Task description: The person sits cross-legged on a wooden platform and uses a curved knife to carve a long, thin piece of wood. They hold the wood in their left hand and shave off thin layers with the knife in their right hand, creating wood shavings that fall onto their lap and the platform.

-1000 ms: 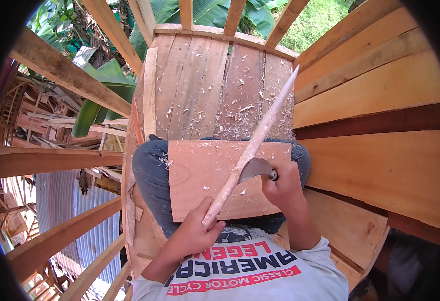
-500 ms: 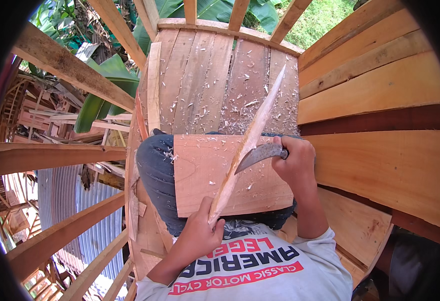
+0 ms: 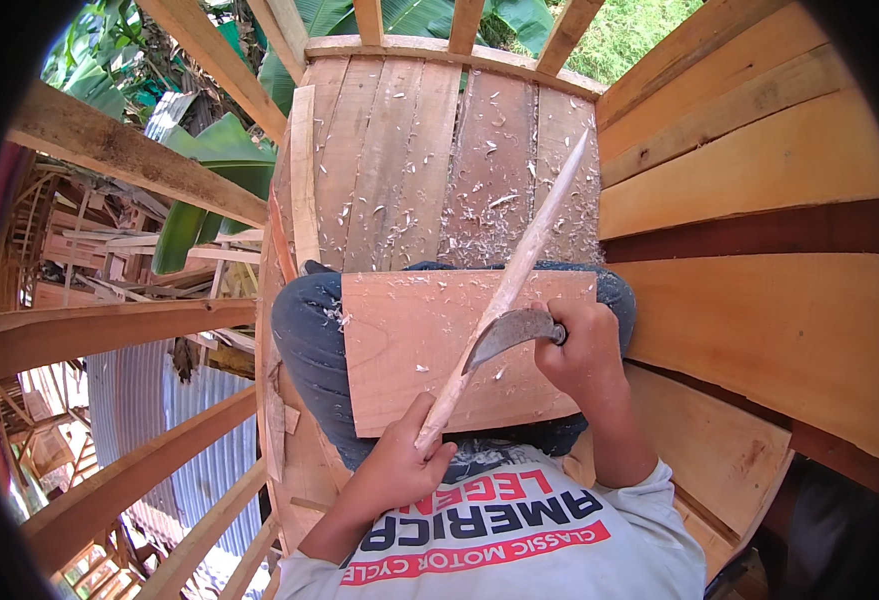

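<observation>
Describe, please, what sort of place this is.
Probably an open wooden porch or balcony: spaced wooden bars form its left side, the floor is made of planks, and large green leaves show beyond the bars.

Wide head view, facing down, close above.

Left hand (image 3: pixel 401 458) curled low, right hand (image 3: pixel 581 350) clenched higher

Bright daylight, bent outer lines, 4 black corners.
</observation>
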Available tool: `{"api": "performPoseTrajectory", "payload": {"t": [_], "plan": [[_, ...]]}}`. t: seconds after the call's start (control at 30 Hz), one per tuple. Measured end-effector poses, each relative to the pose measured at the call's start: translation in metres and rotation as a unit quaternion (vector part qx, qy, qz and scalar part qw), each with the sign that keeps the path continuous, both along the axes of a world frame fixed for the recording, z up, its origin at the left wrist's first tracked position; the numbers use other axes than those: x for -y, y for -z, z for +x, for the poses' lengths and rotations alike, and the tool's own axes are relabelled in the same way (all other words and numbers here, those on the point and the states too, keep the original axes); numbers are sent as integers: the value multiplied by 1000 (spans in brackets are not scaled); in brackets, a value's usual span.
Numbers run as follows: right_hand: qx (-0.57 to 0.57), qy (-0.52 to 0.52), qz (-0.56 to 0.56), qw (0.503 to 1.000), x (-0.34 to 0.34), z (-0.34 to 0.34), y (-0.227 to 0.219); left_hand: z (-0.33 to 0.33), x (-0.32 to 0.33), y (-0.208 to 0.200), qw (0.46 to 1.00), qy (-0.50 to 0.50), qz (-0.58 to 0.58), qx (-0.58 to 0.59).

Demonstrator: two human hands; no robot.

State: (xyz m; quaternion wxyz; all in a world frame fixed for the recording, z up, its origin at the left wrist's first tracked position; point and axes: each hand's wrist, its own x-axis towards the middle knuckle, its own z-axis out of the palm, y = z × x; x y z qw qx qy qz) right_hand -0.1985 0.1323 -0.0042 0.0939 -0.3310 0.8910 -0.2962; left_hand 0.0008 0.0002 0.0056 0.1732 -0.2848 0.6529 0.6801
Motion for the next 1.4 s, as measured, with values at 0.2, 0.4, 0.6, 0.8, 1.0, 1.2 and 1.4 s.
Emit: {"api": "performPoseTrajectory", "payload": {"t": [0.2,0.4,0.6,0.8,1.0,1.2,1.4], "plan": [[-76,12,14,997,4,-18,4,5,-7,1,1000,-13,-13,-10],[-76,75,-64,992,2,-39,18,6,-7,2,1000,6,-8,0],[24,242,-81,967,-31,-89,-2,20,-3,17,999,6,1,-34],[10,-7,-38,999,-5,4,6,3,5,12,996,-25,66,-53],[-77,32,-17,996,11,-24,-4,17,1,12,998,17,55,-30],[34,256,-97,961,-24,-82,-2,20,-6,14,994,65,80,-36],[34,9,-40,999,-10,11,3,12,3,29,994,35,37,-101]]}}
